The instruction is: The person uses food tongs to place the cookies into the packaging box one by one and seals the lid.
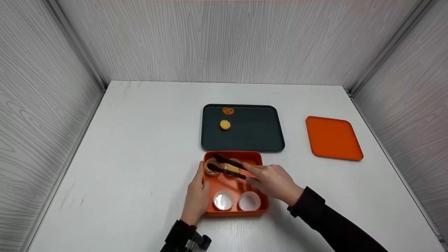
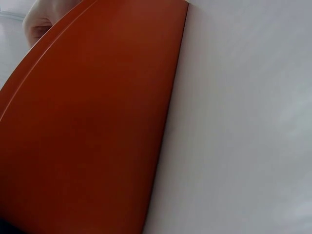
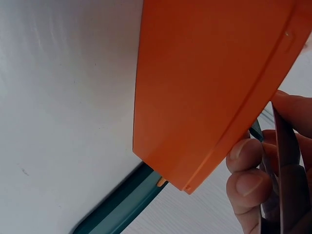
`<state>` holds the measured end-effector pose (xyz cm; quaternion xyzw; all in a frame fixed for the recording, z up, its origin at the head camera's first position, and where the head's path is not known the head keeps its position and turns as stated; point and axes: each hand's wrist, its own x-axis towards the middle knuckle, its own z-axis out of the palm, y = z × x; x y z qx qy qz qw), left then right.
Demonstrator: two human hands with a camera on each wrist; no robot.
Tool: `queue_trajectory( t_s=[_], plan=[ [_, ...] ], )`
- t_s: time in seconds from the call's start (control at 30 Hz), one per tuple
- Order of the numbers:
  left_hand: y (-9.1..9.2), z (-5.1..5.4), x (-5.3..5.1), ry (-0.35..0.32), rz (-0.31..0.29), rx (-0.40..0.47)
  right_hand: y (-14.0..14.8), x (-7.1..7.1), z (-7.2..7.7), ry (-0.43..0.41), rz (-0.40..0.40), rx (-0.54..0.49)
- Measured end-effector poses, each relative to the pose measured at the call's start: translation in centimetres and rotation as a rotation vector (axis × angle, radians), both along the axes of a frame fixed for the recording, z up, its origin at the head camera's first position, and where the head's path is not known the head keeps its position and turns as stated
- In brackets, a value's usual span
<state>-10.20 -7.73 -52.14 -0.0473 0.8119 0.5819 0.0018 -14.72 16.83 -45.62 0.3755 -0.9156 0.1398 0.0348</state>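
White table (image 1: 122,150), filling the lower half of the head frame. Green tray (image 1: 259,131) at centre, low rim, bearing two pieces on its left side. Box (image 1: 238,214) at lower centre, just in front of the green tray, probably placed so that pieces travel only a short way between the two. Orange tray (image 1: 334,138) at right, well apart from the rest.

Right hand (image 1: 274,180), right of the box: thumb and fingers pinch the tongs, reaching in over the right wall. Left hand (image 1: 196,201), left of the box: fingers along the outer wall, thumb at the rim, gripping it, apparently to keep the box from sliding.

Tongs (image 1: 224,170) slant to the upper left inside the box, tips apart over a cup; whether they clasp anything cannot be told.

Box contents: left cup (image 1: 223,201) and right cup (image 1: 249,202), both pale and fluted, along the near side, apart from each other. Round tan piece (image 1: 210,161) in the box's upper left corner, in its cup, partly under the tips. Yellow piece (image 1: 232,169) shows between the tong arms; its seat is hidden.

Green tray contents: pretzel (image 1: 228,111) near the far rim; yellow biscuit (image 1: 225,125) just below it.
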Motion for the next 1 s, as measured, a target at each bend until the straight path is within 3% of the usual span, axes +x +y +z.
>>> queue_trajectory(
  t_s=[0.17, 0.37, 0.53, 0.77, 1.0],
  plan=[
    [0.1, 0.0, -0.1, -0.003, 0.004, -0.009, 0.6, 0.0, 0.3, -0.002, 0.003, -0.026],
    [0.1, -0.1, -0.2, 0.028, -0.006, 0.002, 1.8, -0.6, 1.6, 0.125, 0.048, -0.124],
    [0.1, 0.0, -0.3, 0.025, -0.014, 0.014, 2.5, -2.4, 2.8, 0.204, -0.038, -0.147],
    [0.2, -0.1, -0.4, 0.013, -0.009, 0.008, 2.7, -6.1, 2.2, 0.105, -0.238, -0.057],
    [0.5, 0.0, -0.4, 0.012, 0.004, 0.018, 1.9, -8.5, 1.1, -0.026, -0.287, -0.018]
  ],
)
